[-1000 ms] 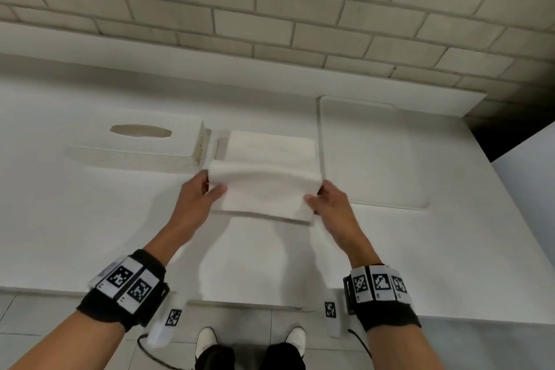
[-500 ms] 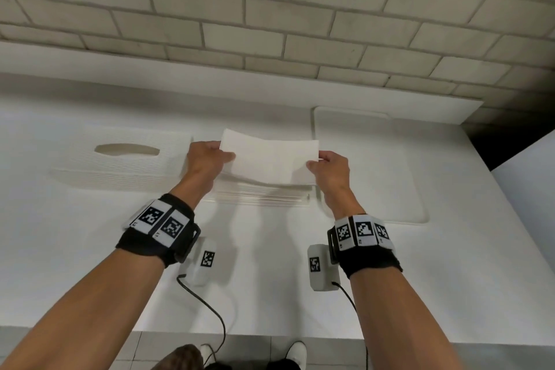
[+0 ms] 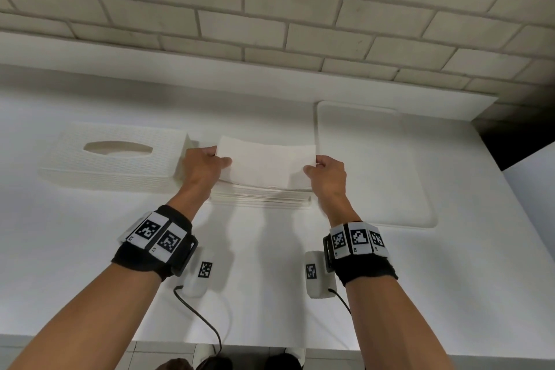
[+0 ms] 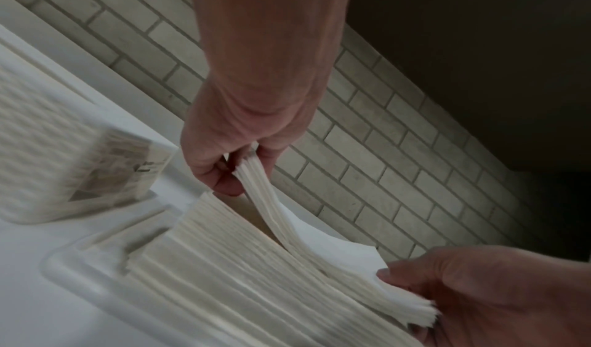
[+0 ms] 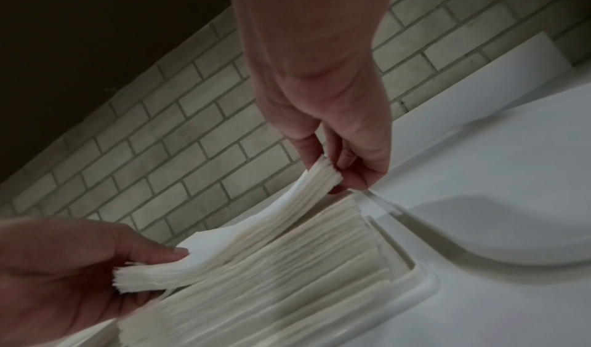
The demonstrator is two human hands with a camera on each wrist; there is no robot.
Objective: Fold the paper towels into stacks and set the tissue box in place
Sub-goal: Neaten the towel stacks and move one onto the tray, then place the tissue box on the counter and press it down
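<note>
My left hand (image 3: pixel 201 166) and right hand (image 3: pixel 328 173) each pinch one end of a wad of paper towels (image 3: pixel 265 164), lifting it just above the stack (image 3: pixel 264 198) on the white counter (image 3: pixel 90 234); the tissue box (image 3: pixel 117 159) sits just left of the stack
</note>
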